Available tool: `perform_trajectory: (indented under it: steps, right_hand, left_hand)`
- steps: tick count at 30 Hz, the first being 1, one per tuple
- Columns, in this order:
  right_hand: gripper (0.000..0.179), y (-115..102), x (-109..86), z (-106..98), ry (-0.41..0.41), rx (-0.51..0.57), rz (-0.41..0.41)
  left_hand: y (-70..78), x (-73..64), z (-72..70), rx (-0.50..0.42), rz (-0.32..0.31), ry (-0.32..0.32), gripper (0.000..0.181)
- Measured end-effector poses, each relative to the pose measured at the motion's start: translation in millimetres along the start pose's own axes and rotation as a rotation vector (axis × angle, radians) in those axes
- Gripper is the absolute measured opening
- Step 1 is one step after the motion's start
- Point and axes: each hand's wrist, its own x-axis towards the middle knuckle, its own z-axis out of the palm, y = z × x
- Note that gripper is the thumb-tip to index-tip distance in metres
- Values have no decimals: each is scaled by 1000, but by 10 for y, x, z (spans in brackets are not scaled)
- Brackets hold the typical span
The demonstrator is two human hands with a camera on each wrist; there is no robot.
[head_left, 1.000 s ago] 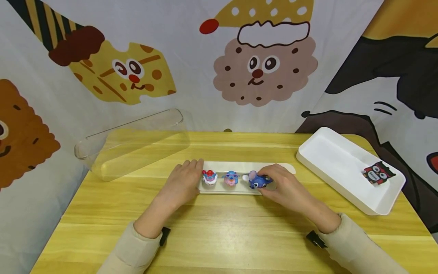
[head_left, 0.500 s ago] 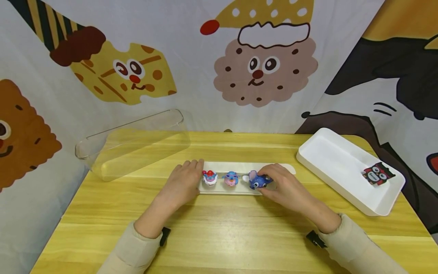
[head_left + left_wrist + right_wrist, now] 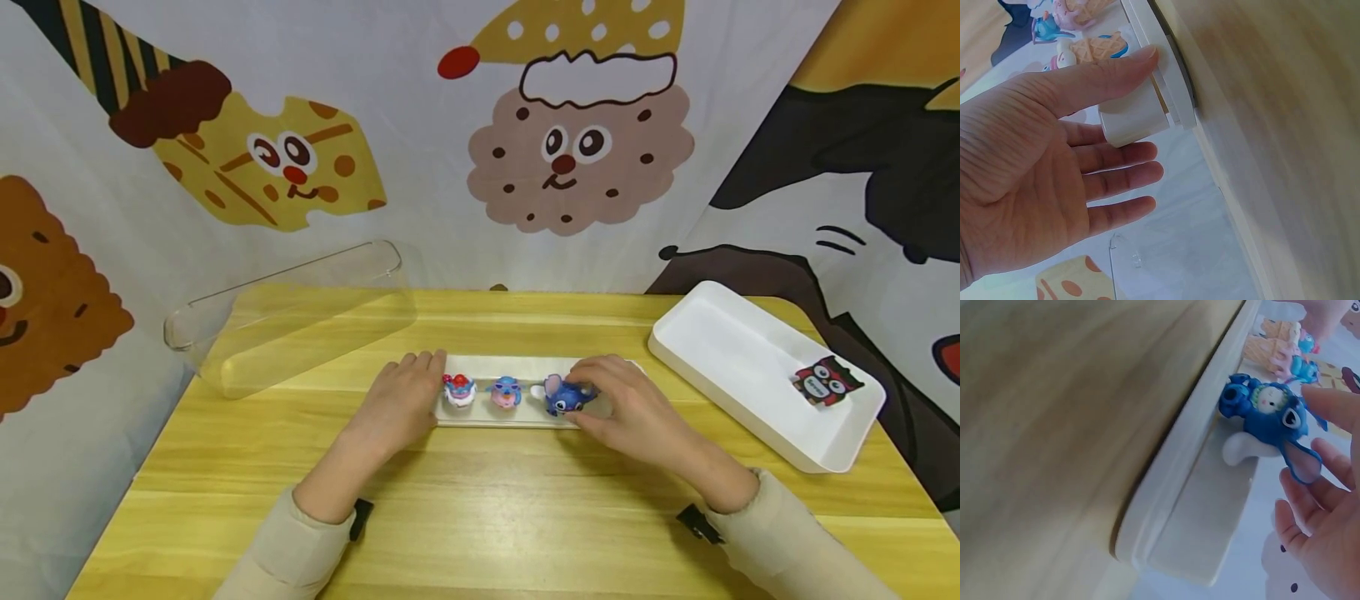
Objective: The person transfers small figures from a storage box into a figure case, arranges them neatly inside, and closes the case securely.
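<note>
A long white stepped display base (image 3: 525,367) lies on the table with three toy figurines in a row on it. The left hand (image 3: 401,396) holds its left end, the thumb on the front edge in the left wrist view and the fingers behind. Nearest that hand is a figurine with red on top (image 3: 460,389); a blue figurine with glasses (image 3: 506,392) stands in the middle, both with waffle-cone bodies in the wrist views. The right hand (image 3: 637,408) is spread around a dark blue big-eared figurine (image 3: 1269,412), thumb and fingers loosely beside its head and ear.
A clear plastic cover (image 3: 300,312) stands at the back left of the wooden table (image 3: 495,517). To the right is a white tray (image 3: 720,358) with an owl-shaped card or piece (image 3: 827,381) in it. A cartoon-printed cloth (image 3: 420,167) hangs behind.
The right hand has shifted slightly right and its fingers have loosened from the dark blue figurine, which stays in place. The left hand remains at the base's end.
</note>
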Motion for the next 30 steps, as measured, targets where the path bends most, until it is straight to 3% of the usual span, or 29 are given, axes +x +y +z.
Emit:
perform_trajectory:
  steps: [18,30]
  right_hand:
    - [47,10,-54,-437,104,-62,9]
    - [58,142,-236,-754,136,-153,77]
  left_hand:
    - [7,-20,28,6,6,17,86]
    - [20,-31,39,4,7,27,84]
